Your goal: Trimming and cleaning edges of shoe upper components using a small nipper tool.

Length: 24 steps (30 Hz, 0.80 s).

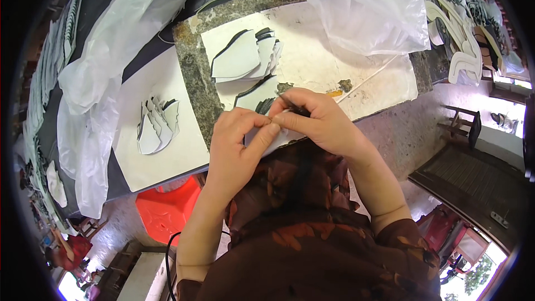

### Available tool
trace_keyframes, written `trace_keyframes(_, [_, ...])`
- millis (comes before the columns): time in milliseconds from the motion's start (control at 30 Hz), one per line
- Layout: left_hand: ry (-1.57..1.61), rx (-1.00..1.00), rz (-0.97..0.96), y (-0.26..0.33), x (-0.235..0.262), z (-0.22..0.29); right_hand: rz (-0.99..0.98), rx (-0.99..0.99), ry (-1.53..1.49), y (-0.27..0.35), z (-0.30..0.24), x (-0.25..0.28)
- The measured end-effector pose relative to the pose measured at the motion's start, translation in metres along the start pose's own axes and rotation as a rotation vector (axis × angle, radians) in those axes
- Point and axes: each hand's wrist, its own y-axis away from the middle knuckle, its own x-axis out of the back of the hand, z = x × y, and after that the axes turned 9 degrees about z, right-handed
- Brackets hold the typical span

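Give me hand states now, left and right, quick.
Left hand: closed, pinching the white cut piece.
Right hand: closed on the same piece, with a thin dark tool in its grip.

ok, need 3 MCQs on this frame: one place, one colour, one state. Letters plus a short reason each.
1. Where does the fanned stack of cut pieces lie relative to the hands?
A. to their left on a pale sheet
B. on the red stool
C. under the clear bag

2. What colour is the stool below the table edge?
A. blue
B. red
C. green

3. What are the left hand and right hand doing?
A. resting flat and apart
B. pinching one pale cut piece together
C. lifting the plastic bag

Answers:
1 A: the stack sits on the pale sheet left of both hands.
2 B: it shows bright red under the edge.
3 B: fingertips of both hands meet on the piece.
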Motion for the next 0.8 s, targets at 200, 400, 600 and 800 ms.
trace_keyframes(200, [0.753, 0.667, -0.086, -0.011, 0.021, -0.004, -0.072, 0.453, 0.328, -0.001, -0.01, 0.025])
trace_keyframes(400, [0.779, 0.761, -0.194, -0.007, 0.033, 0.009, 0.078, 0.613, 1.016, 0.007, -0.019, 0.016])
trace_keyframes(600, [0.784, 0.674, -0.114, 0.006, 0.012, 0.012, -0.005, 0.491, 0.789, 0.006, -0.023, 0.011])
trace_keyframes(800, [0.799, 0.664, -0.06, 0.006, 0.003, 0.019, -0.126, 0.361, 0.68, 0.009, -0.035, 0.014])
